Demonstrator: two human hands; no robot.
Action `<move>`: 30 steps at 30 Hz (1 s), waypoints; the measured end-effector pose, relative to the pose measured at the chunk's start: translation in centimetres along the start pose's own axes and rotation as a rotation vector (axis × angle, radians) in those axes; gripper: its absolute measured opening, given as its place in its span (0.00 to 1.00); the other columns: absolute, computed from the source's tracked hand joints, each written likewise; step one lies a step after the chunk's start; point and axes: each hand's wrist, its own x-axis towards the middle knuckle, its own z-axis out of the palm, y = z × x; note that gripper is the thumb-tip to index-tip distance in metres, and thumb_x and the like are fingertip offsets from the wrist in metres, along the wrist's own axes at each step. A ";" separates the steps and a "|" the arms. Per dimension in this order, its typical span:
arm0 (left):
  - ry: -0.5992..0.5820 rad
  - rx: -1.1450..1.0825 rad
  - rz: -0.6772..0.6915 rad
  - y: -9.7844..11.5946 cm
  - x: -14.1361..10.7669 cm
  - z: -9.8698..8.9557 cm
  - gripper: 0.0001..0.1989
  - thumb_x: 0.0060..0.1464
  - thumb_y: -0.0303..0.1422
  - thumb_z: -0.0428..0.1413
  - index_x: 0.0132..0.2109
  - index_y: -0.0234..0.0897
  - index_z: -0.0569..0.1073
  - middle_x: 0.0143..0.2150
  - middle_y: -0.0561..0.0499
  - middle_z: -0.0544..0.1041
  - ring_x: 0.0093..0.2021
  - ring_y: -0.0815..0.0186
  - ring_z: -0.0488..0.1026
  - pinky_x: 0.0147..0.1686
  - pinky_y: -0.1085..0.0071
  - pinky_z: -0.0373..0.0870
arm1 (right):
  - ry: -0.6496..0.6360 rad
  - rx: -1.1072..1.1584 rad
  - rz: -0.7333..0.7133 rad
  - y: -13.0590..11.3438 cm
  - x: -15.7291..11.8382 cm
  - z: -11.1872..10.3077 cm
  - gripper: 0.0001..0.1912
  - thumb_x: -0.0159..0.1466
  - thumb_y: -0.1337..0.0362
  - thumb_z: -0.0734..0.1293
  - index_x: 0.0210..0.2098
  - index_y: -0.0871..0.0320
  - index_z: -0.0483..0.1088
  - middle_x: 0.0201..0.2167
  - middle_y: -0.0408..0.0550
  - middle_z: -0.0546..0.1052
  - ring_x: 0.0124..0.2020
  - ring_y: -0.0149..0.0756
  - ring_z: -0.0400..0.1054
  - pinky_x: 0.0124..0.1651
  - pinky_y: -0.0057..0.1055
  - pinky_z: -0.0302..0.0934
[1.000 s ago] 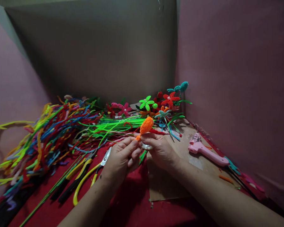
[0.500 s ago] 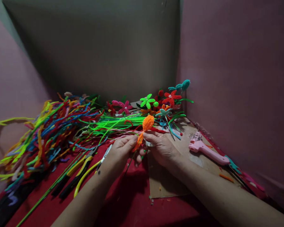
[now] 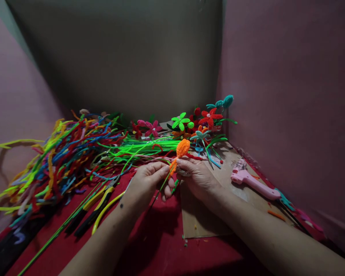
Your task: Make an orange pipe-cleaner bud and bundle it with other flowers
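An orange pipe-cleaner flower with a rounded bud head is held up between both hands at the middle of the view. My left hand pinches its lower orange part and a thin green stem that slants down to the left. My right hand grips just below the bud from the other side, thumb against the orange twist. A short green piece shows by the fingers of the right hand. The fingertips partly hide where stem and flower meet.
Loose coloured pipe cleaners heap at left, beside a green bundle. Finished pipe-cleaner flowers stand at the back. Yellow-black pliers lie left. A pink glue gun rests on cardboard at right, near the wall.
The bud has shifted slightly right and tilts more to the right. The green stem now shows more plainly beside the left fingers. The whole view has moved a little.
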 end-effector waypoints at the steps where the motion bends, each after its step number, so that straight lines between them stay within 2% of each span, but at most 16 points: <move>1: -0.010 -0.018 -0.001 -0.1 0.1 -0.1 0.11 0.53 0.36 0.53 0.34 0.31 0.71 0.22 0.50 0.73 0.16 0.71 0.67 0.14 0.76 0.64 | -0.001 0.003 0.006 0.0 0.0 0.0 0.04 0.49 0.67 0.70 0.24 0.62 0.73 0.21 0.42 0.72 0.23 0.27 0.62 0.28 0.26 0.54; 4: -0.030 -0.052 -0.006 -0.2 0.3 -0.1 0.13 0.54 0.38 0.51 0.34 0.31 0.71 0.22 0.51 0.73 0.16 0.71 0.66 0.14 0.76 0.64 | -0.003 0.026 0.020 0.2 0.1 -0.2 0.04 0.49 0.67 0.70 0.24 0.61 0.73 0.22 0.43 0.73 0.24 0.28 0.63 0.30 0.27 0.55; 7: 0.030 0.070 0.017 -0.2 0.3 0.2 0.14 0.53 0.40 0.52 0.35 0.31 0.70 0.24 0.52 0.72 0.19 0.71 0.68 0.18 0.75 0.66 | 0.000 0.022 0.005 0.4 0.1 -0.3 0.04 0.49 0.68 0.70 0.25 0.61 0.73 0.24 0.42 0.73 0.25 0.28 0.63 0.32 0.27 0.56; 11: 0.174 0.434 0.152 -1.0 0.3 0.7 0.13 0.51 0.40 0.54 0.39 0.34 0.70 0.24 0.53 0.71 0.21 0.70 0.67 0.22 0.74 0.66 | 0.052 -0.049 -0.076 0.7 -0.1 -0.1 0.03 0.50 0.67 0.70 0.24 0.61 0.73 0.22 0.40 0.72 0.24 0.27 0.62 0.31 0.27 0.56; 15: 0.361 0.936 0.402 -2.4 0.4 0.8 0.09 0.55 0.35 0.49 0.35 0.36 0.71 0.25 0.51 0.72 0.24 0.68 0.67 0.27 0.72 0.62 | 0.107 -0.111 -0.129 1.0 -0.3 0.2 0.04 0.50 0.67 0.70 0.27 0.60 0.74 0.28 0.44 0.74 0.33 0.32 0.66 0.42 0.32 0.58; 17: 0.370 0.995 0.468 -2.7 0.4 0.8 0.09 0.55 0.32 0.47 0.33 0.36 0.71 0.26 0.51 0.72 0.25 0.69 0.67 0.28 0.72 0.60 | 0.100 -0.132 -0.137 1.0 -0.4 0.3 0.05 0.50 0.67 0.70 0.28 0.60 0.75 0.30 0.45 0.75 0.36 0.34 0.66 0.45 0.34 0.58; 19: 0.356 0.888 0.454 -2.5 0.3 0.8 0.09 0.56 0.32 0.47 0.32 0.36 0.70 0.24 0.53 0.69 0.24 0.70 0.65 0.27 0.74 0.59 | 0.045 -0.121 -0.118 0.9 -0.4 0.4 0.05 0.51 0.67 0.70 0.29 0.59 0.76 0.31 0.45 0.76 0.37 0.35 0.66 0.46 0.34 0.57; 22: 0.317 0.561 0.319 -1.8 0.1 1.1 0.09 0.55 0.34 0.49 0.31 0.36 0.70 0.21 0.56 0.64 0.20 0.74 0.58 0.21 0.77 0.56 | -0.047 -0.067 -0.070 0.5 -0.4 0.4 0.05 0.51 0.68 0.68 0.29 0.59 0.76 0.30 0.45 0.76 0.35 0.35 0.66 0.45 0.33 0.57; 26: 0.171 0.061 0.120 -1.0 -0.1 1.4 0.09 0.53 0.36 0.53 0.29 0.35 0.68 0.18 0.59 0.60 0.15 0.79 0.50 0.15 0.80 0.47 | -0.124 -0.063 -0.044 0.3 -0.3 0.3 0.06 0.51 0.69 0.67 0.29 0.59 0.76 0.28 0.46 0.76 0.31 0.33 0.65 0.41 0.32 0.57; 30: -0.001 -0.264 -0.003 -0.9 0.0 0.9 0.07 0.53 0.35 0.54 0.32 0.35 0.68 0.17 0.61 0.57 0.13 0.81 0.44 0.13 0.82 0.42 | -0.151 -0.019 0.073 0.5 0.0 -0.2 0.10 0.50 0.65 0.70 0.33 0.58 0.77 0.29 0.46 0.76 0.28 0.31 0.63 0.36 0.30 0.56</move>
